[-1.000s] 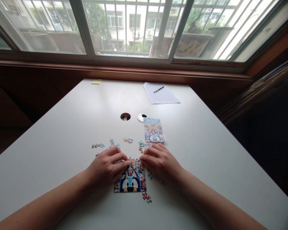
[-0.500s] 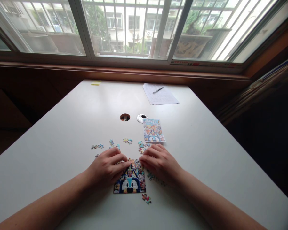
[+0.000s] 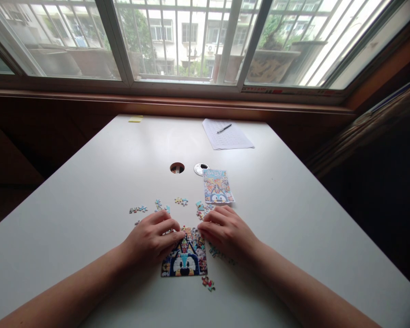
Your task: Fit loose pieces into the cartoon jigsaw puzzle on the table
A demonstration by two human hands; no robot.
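Note:
A partly assembled jigsaw puzzle (image 3: 184, 262) lies flat on the white table, showing a blue cartoon dog's face. My left hand (image 3: 155, 234) rests at its upper left edge, thumb and fingers closed together near the top. On the upper right edge, the curled fingers of my right hand (image 3: 223, 230) touch the puzzle. Whatever either set of fingertips pinches is too small or hidden to make out. Loose puzzle pieces (image 3: 181, 201) lie beyond the hands, and more pieces (image 3: 208, 283) sit by the lower right corner. Others are partly covered by my right hand.
A printed picture sheet (image 3: 218, 187) lies beyond my right hand, beside a metal ring (image 3: 201, 169) and a round table hole (image 3: 177, 168). Farther back are written papers (image 3: 230, 139) with a pen (image 3: 224, 128), and a yellow note (image 3: 135, 119). A window spans the far side.
Both hands stay almost in place at the puzzle's upper edges. The whole view shifts very slightly; no piece visibly moves.

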